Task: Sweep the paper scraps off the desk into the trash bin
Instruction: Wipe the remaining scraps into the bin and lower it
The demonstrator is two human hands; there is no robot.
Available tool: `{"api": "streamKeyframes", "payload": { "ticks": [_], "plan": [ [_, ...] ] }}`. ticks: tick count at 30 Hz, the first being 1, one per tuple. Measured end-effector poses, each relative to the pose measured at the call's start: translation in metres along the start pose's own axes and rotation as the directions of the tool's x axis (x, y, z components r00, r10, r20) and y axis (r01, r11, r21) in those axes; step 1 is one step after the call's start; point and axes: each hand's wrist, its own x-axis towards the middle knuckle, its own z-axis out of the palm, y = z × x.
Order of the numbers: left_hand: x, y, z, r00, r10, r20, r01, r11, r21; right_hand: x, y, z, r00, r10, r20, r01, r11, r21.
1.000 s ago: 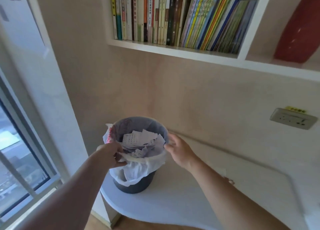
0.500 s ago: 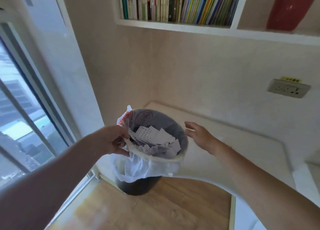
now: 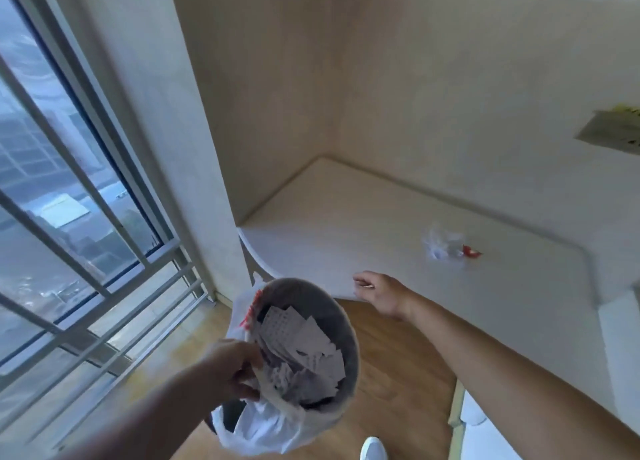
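Note:
The dark trash bin, lined with a white plastic bag, hangs low over the wooden floor, off the desk. Several printed paper scraps fill it. My left hand grips the bin's near rim and the bag. My right hand holds nothing, its fingers loosely curled, hovering at the front edge of the white desk. A crumpled clear wrapper with a red bit lies on the desk to the right.
A large window with railing bars fills the left side. A wall socket sits on the back wall at right. Wooden floor lies under the bin. A white shoe tip shows at the bottom.
The bin has gone from the desk top down and toward me over the floor, carried by my left hand. My right hand let go of its rim and stayed near the desk edge.

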Motion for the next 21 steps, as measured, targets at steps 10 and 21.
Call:
{"api": "streamKeyframes", "payload": {
  "ticks": [10,21],
  "plan": [
    [0.081,-0.052,0.102,0.979,-0.202,-0.032,0.195,0.969,-0.149,0.052,0.112,-0.084,0.958,0.125,-0.257,-0.145,0.988,-0.057],
    [0.166,-0.049,0.218,0.967,-0.245,0.066,0.254,0.949,-0.187,0.151,0.221,-0.182,0.918,0.178,-0.353,-0.299,0.898,-0.324]
  ]
}}
